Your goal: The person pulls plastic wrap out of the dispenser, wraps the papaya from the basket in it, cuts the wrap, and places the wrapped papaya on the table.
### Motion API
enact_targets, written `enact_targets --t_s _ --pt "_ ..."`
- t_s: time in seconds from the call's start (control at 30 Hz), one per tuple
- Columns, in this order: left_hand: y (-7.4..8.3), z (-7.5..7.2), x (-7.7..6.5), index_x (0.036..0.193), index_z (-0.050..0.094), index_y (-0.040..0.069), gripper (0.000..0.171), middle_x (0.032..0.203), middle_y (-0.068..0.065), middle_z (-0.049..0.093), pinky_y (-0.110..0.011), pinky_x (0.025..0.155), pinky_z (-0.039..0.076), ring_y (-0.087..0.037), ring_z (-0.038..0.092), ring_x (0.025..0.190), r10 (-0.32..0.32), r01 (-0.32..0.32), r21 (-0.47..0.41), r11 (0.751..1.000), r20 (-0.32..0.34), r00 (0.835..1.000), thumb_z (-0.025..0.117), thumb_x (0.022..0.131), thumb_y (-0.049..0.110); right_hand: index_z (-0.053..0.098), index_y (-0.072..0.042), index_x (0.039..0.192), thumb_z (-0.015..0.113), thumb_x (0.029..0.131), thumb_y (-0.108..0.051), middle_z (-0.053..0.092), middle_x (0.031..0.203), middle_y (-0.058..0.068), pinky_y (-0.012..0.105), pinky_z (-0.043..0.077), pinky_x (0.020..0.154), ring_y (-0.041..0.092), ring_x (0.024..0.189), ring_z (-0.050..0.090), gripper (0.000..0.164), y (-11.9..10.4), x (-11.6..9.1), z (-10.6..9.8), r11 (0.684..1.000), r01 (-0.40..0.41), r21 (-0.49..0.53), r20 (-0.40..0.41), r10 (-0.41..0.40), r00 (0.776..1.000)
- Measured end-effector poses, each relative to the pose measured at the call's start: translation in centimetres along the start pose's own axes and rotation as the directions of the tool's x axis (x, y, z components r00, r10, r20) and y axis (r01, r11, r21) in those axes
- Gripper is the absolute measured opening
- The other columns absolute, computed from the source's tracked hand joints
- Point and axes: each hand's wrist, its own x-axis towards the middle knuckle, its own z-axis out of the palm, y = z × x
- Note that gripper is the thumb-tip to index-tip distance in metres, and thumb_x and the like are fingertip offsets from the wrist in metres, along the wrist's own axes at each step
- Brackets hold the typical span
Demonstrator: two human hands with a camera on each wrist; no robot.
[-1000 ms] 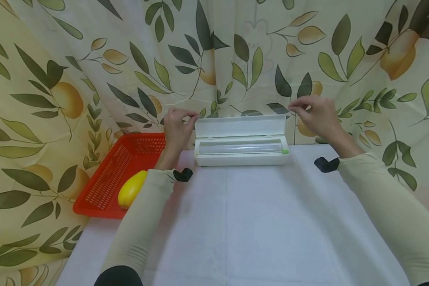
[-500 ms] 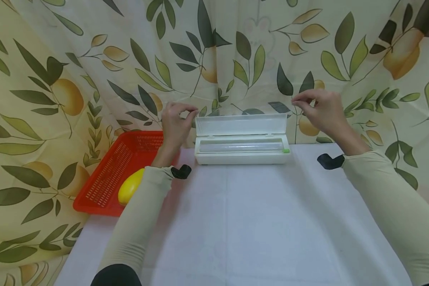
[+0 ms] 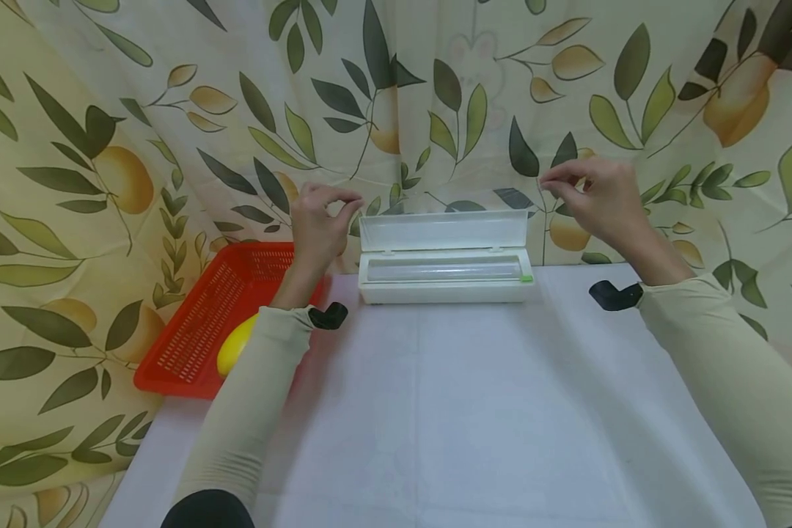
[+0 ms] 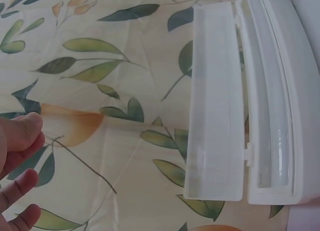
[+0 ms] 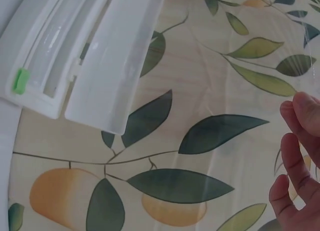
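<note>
A white cling film dispenser (image 3: pixel 445 295) sits at the back of the table, its lid (image 3: pixel 444 231) raised. Inside lies a roll of clear film (image 3: pixel 442 273), and a green slider (image 3: pixel 526 279) is at the right end. My left hand (image 3: pixel 321 224) is up at the dispenser's left, thumb and forefinger pinched together. To its right, my right hand (image 3: pixel 602 199) pinches likewise. Between them stretches a sheet of clear cling film (image 5: pixel 302 66), hard to see; faint creases and glints show in the wrist views. Its lower edge cannot be made out.
A red plastic basket (image 3: pixel 171 367) stands on the left of the white-covered table (image 3: pixel 475 411), partly behind my left arm. It holds a yellow, rounded fruit (image 3: pixel 232 346), half hidden by the sleeve. A leaf-patterned curtain (image 3: pixel 462 132) hangs close behind the dispenser.
Both hands have risen a little and moved slightly farther apart, still pinching. My left sleeve now covers more of the yellow fruit. The dispenser and basket have stayed in place.
</note>
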Motion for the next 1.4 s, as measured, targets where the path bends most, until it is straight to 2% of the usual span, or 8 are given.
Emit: enact_targets --t_s 0.27,0.47,0.63,0.83,1.0,1.4 --pt "0.3 -0.5 0.2 0.096 0.081 0.0 0.01 0.091 -0.013 0.078 -0.038 0.084 0.04 -0.031 0.057 0.092 0.024 -0.024 -0.015 1.0 -0.01 1.0 0.081 0.089 0.007 0.08 0.001 0.098 0.074 0.094 -0.004 0.076 0.088 0.015 0.014 0.036 0.064 -0.001 0.069 0.046 0.009 -0.4 0.1 -0.5 1.0 -0.021 0.005 -0.004 0.021 1.0" --pt "0.7 -1.0 0.4 0.095 0.081 -0.001 0.009 0.091 -0.014 0.078 -0.039 0.087 0.04 -0.032 0.059 0.09 0.062 -0.063 -0.028 0.998 -0.03 0.998 0.081 0.088 0.005 0.08 0.002 0.097 0.074 0.094 -0.003 0.076 0.089 0.016 0.013 0.035 0.065 -0.004 0.07 0.044 0.009 -0.6 0.4 -1.0 1.0 0.015 0.012 -0.033 -0.015 0.999" --pt "0.9 -1.3 0.7 0.098 0.081 0.0 0.012 0.093 -0.014 0.078 -0.037 0.087 0.04 -0.031 0.06 0.09 0.061 -0.062 -0.033 0.998 -0.033 0.998 0.081 0.089 0.006 0.08 0.003 0.098 0.073 0.094 -0.004 0.077 0.09 0.017 0.014 0.035 0.065 -0.006 0.069 0.044 0.01 -0.9 0.6 -1.3 0.999 0.026 0.02 -0.046 -0.025 0.999" --pt "0.8 -1.6 1.1 0.099 0.081 0.0 0.012 0.094 -0.014 0.078 -0.037 0.088 0.04 -0.03 0.062 0.09 0.097 -0.098 -0.039 0.994 -0.034 0.995 0.08 0.089 0.006 0.079 0.003 0.099 0.072 0.096 -0.006 0.077 0.092 0.017 0.015 0.036 0.067 -0.005 0.071 0.044 0.012 -1.4 0.7 -1.7 1.0 -0.006 0.02 -0.042 0.007 0.999" --pt "1.0 -1.9 1.5 0.098 0.08 -0.001 0.01 0.093 -0.015 0.078 -0.036 0.088 0.041 -0.031 0.066 0.087 0.131 -0.133 -0.044 0.99 -0.036 0.991 0.079 0.09 0.005 0.08 0.002 0.099 0.073 0.095 -0.006 0.076 0.092 0.016 0.014 0.036 0.066 -0.005 0.071 0.044 0.012 -1.5 0.8 -2.0 1.0 0.008 0.021 -0.051 -0.007 0.999" --pt "1.9 -2.6 2.0 0.097 0.081 0.0 0.011 0.091 -0.013 0.078 -0.036 0.084 0.039 -0.03 0.058 0.083 0.124 -0.125 -0.02 0.992 -0.038 0.992 0.082 0.087 0.006 0.08 0.001 0.098 0.073 0.094 -0.005 0.076 0.087 0.015 0.015 0.035 0.065 -0.004 0.07 0.044 0.01 -1.8 1.2 -2.9 0.999 0.029 0.025 -0.065 -0.028 0.997"
